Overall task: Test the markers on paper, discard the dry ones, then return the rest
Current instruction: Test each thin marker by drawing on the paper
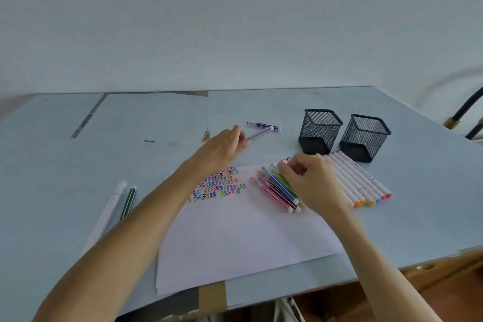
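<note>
White paper (235, 232) lies before me with several coloured squiggles (218, 185) near its top. My left hand (222, 148) holds a thin grey marker (260, 133) just above the table, beyond the paper. Behind it lies a purple marker (264, 125). My right hand (311, 180) rests on a bunch of thin coloured markers (279, 191) on the paper's right part and pinches a white-capped marker tip (283, 162). A row of thick white markers (360, 180) lies to the right of that hand.
Two empty black mesh cups (320, 131) (364, 137) stand at the back right. A white marker (109, 212) and a green marker (128, 202) lie at the left of the pale blue table (78, 165). The table's front edge runs close below the paper.
</note>
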